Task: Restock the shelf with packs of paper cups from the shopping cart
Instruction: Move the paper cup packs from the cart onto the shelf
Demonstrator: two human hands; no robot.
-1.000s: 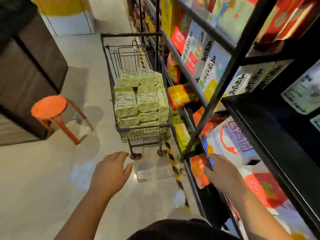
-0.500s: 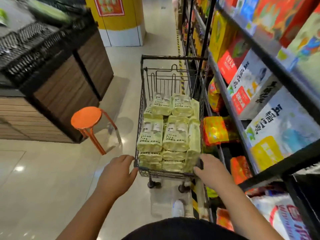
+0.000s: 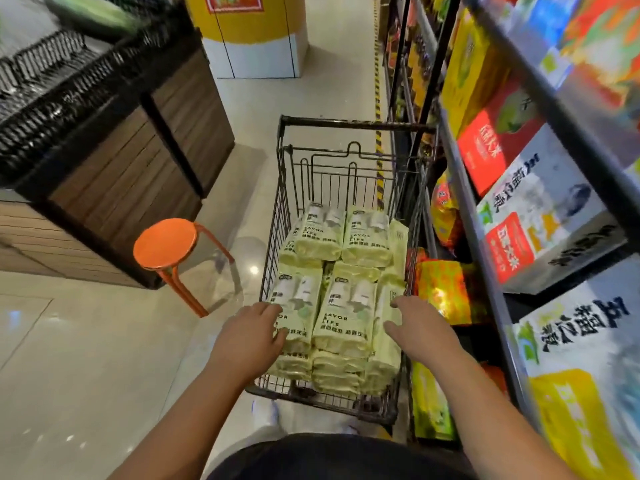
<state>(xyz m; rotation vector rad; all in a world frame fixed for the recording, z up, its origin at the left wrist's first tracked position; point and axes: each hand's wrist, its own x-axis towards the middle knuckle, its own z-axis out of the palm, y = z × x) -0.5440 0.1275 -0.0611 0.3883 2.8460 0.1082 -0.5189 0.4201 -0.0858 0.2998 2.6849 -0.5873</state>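
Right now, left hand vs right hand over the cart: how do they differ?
1. The left hand is over the near-left pack, which lies flat, label up. The right hand is at the edge-standing pack by the right wall of the shopping cart.
2. The left hand's thumb overlaps its pack, while the right hand only reaches its pack with the fingertips.

Shared: both are open and palm down, and neither has lifted a pack.

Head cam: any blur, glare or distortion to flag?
Head view: motion blur smears the shelf boxes at top right and the wire baskets at top left; the packs of paper cups read sharp; a small bright glare sits on the floor by the shopping cart; wide-angle bowing bends the shelf edges.
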